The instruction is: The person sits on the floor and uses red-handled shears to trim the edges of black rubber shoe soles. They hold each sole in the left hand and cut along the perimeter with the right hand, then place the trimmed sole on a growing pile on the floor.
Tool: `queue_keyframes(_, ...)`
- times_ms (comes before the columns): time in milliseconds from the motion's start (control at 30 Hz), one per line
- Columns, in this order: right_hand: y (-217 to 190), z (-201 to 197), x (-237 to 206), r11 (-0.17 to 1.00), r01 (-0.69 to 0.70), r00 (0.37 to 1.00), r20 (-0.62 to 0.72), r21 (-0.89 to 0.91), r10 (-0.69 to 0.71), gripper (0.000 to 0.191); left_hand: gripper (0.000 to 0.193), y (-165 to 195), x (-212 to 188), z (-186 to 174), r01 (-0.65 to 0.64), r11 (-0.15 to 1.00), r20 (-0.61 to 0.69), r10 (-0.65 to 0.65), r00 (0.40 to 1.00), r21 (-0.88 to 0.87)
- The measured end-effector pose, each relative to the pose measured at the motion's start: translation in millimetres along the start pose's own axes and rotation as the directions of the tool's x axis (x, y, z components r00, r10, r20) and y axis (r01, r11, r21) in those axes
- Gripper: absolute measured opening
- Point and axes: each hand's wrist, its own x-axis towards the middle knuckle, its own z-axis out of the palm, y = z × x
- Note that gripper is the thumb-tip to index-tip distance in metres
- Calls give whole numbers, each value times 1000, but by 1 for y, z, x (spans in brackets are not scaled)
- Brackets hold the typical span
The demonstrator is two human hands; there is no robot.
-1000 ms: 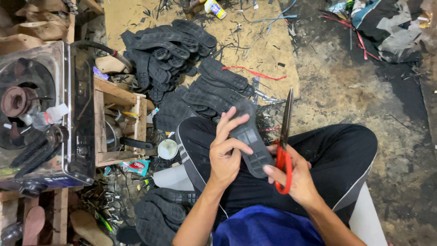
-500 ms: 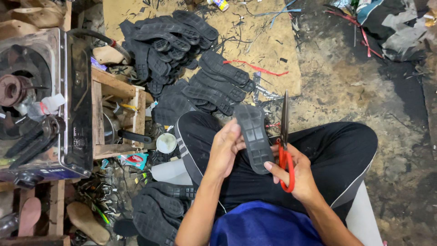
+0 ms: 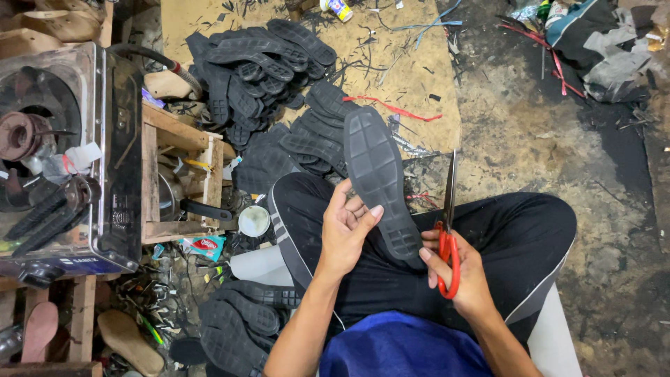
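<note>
L hand (image 3: 347,234) + R hand (image 3: 460,276) hold sole (image 3: 380,178) (R grips scissors (image 3: 447,237) too).

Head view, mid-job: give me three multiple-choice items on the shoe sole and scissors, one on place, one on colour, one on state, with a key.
1. Where is the black shoe sole?
A. On the wooden crate
B. Held up over the person's lap
C. Flat on the cardboard sheet

2. What colour are the scissors' handles?
A. Red
B. Blue
C. Yellow

3. How do the scissor blades stand?
A. Spread wide around the sole
C. Closed, pointing away from the person, beside the sole
B. Stuck into the floor

Key:
1 B: the left hand grips the sole's side and the right hand steadies its near end, above the dark trousers.
2 A: the loops in the right hand are red.
3 C: the blades show as a single narrow line next to the sole.
</note>
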Motion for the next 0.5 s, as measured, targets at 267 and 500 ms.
queue_keyframes(267,9,-7,2,999,17,1000,-9,37,-17,32,57,-1,-6,-6,-15,999,-3,15,1000,31)
queue_keyframes(500,10,-20,7,994,79,993,96,-78,-71,26,37,8,-13,-9,-46,999,46,45,998,23)
